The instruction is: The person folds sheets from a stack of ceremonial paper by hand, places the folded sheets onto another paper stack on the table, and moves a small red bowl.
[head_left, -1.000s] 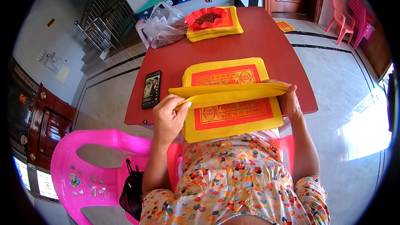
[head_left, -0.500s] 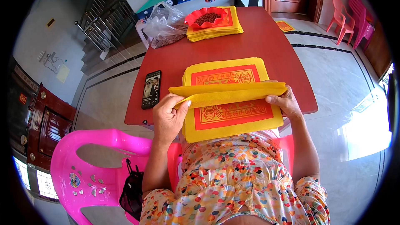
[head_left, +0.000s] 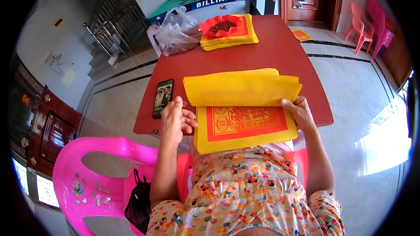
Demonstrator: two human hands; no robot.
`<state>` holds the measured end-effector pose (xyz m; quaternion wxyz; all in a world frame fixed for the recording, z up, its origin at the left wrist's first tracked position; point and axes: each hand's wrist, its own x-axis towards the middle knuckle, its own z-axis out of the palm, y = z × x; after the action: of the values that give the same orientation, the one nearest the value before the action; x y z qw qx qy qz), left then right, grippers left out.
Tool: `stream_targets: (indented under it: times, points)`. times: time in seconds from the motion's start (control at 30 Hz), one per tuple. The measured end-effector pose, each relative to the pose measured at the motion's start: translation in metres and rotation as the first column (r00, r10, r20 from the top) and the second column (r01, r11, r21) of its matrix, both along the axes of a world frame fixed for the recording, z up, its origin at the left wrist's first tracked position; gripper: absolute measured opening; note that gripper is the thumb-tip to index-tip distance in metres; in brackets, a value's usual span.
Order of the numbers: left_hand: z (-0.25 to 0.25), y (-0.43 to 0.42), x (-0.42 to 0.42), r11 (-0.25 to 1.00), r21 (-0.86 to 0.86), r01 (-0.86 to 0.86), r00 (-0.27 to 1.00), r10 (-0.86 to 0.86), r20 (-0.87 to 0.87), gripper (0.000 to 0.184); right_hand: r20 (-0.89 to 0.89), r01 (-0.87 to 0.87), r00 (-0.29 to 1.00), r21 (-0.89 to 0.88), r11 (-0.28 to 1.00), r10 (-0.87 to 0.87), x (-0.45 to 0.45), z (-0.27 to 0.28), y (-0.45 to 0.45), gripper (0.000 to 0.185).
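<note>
A stack of yellow joss paper [head_left: 245, 142] with red printed panels lies at the near edge of the red table, partly over my lap. Across its far half lies a folded yellow sheet [head_left: 240, 91], its plain side showing. My right hand [head_left: 301, 111] pinches the near right corner of this sheet between thumb and fingers. Beside the sheet's left end, my left hand [head_left: 177, 120] is off the paper, thumb raised and fingers apart, holding nothing. A phone [head_left: 163, 98] showing a picture of people lies just beyond my left hand.
Farther back on the red table [head_left: 288, 61] sit a second paper stack [head_left: 229, 45], a red scalloped dish [head_left: 222, 26] of small brown pieces, and a clear plastic bag [head_left: 177, 32]. A pink chair [head_left: 105, 179] with a black bag [head_left: 139, 203] stands at my left. Behind is a billiard table [head_left: 227, 1].
My left hand has let go of the folded sheet and opened. The sheet has turned flatter and away from me, over the stack's far half. My right hand still grips its right end.
</note>
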<state>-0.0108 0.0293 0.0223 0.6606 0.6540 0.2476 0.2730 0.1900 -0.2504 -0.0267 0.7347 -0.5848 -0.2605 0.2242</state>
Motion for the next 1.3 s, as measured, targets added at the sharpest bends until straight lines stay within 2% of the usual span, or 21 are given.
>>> stream_targets:
  times: [0.07,0.2,0.23,0.3,0.33,0.4,0.47,0.5,0.57,0.6,0.63,0.73,0.8,0.83,0.9,0.93,0.97,1.03,1.17,1.23,1.3]
  points:
    - [-0.018,0.012,0.004,0.912,-0.336,0.233,0.972,-0.224,0.067,0.055,0.005,-0.019,1.000,-0.004,1.000,0.019,0.000,0.000,-0.002,0.030]
    - [-0.024,0.007,0.014,0.767,-0.526,0.367,0.929,-0.277,0.244,0.049,0.017,-0.061,0.998,0.098,0.993,0.060,0.000,-0.004,0.000,0.028]
    - [-0.028,0.010,0.013,0.733,-0.555,0.394,0.918,-0.284,0.278,0.044,0.101,-0.111,0.990,0.077,0.991,0.103,0.004,-0.005,-0.001,0.037]
    - [-0.031,0.011,0.014,0.690,-0.657,0.304,0.950,-0.165,0.265,0.034,0.461,0.036,0.887,-0.099,0.994,0.014,0.005,-0.001,0.001,0.053]
    - [-0.031,0.010,0.014,0.690,-0.655,0.307,0.948,-0.158,0.278,0.034,0.435,-0.084,0.897,0.003,0.996,0.074,0.005,-0.003,0.001,0.063]
    - [-0.031,0.008,0.015,0.802,-0.546,0.241,0.969,-0.163,0.187,0.022,0.578,0.053,0.816,-0.039,0.998,-0.021,0.010,-0.015,0.005,0.068]
    - [-0.036,0.009,0.015,0.815,-0.514,0.267,0.963,-0.201,0.181,0.020,0.720,0.268,0.677,-0.046,0.962,-0.154,0.015,-0.027,0.008,0.069]
    - [-0.036,0.009,0.016,0.827,-0.480,0.291,0.957,-0.243,0.161,0.019,0.729,0.264,0.668,-0.047,0.963,-0.148,0.014,-0.023,0.008,0.069]
    - [-0.032,0.007,0.015,0.837,-0.458,0.300,0.954,-0.262,0.145,0.020,0.789,0.540,0.570,-0.152,0.828,-0.227,0.008,-0.008,0.005,0.066]
    - [-0.027,0.003,0.015,0.838,-0.457,0.298,0.954,-0.270,0.126,0.021,0.884,0.652,0.435,-0.180,0.737,-0.169,0.000,0.006,0.005,0.055]
    - [-0.025,0.001,0.015,0.839,-0.457,0.296,0.955,-0.279,0.105,0.022,0.888,0.649,0.430,-0.179,0.739,-0.162,-0.004,0.013,0.004,0.055]
    - [-0.026,-0.001,0.017,0.822,-0.459,0.337,0.940,-0.321,0.115,0.027,0.819,0.687,0.561,-0.379,0.620,-0.121,-0.008,0.020,0.005,0.046]
    - [-0.025,-0.002,0.017,0.828,-0.445,0.342,0.939,-0.323,0.121,0.028,0.519,0.545,0.772,-0.244,0.802,-0.366,-0.007,0.014,0.006,0.035]
    - [-0.025,-0.002,0.018,0.835,-0.427,0.346,0.937,-0.327,0.120,0.029,0.523,0.547,0.770,-0.246,0.800,-0.365,-0.005,0.012,0.006,0.035]
    - [-0.024,-0.004,0.019,0.834,-0.441,0.331,0.943,-0.312,0.117,0.029,-0.048,0.297,0.954,0.026,0.954,-0.296,-0.004,0.014,0.005,0.030]
    - [-0.024,-0.004,0.019,0.836,-0.453,0.311,0.949,-0.295,0.108,0.030,0.006,0.246,0.969,-0.026,0.969,-0.246,-0.001,0.024,0.002,0.033]
    - [-0.025,-0.004,0.019,0.834,-0.456,0.312,0.949,-0.295,0.111,0.030,-0.303,0.135,0.947,0.057,0.989,-0.112,-0.003,0.034,0.001,0.037]
    - [-0.026,-0.003,0.021,0.842,-0.458,0.283,0.958,-0.273,0.090,0.031,-0.537,0.056,0.843,0.095,0.994,0.004,0.006,0.033,0.003,0.036]
    - [-0.021,-0.002,0.026,0.850,-0.437,0.294,0.952,-0.302,0.052,0.032,-0.481,-0.045,0.876,-0.026,0.999,0.027,-0.005,0.059,0.008,0.034]
    - [-0.025,0.003,0.031,0.812,-0.485,0.325,0.940,-0.333,0.072,0.033,-0.423,0.055,0.895,-0.215,0.975,-0.144,-0.019,0.078,0.018,0.029]
    - [-0.019,0.003,0.035,0.796,-0.510,0.326,0.932,-0.361,0.032,0.030,-0.431,-0.038,0.901,-0.199,0.979,-0.052,-0.001,0.068,0.021,0.028]
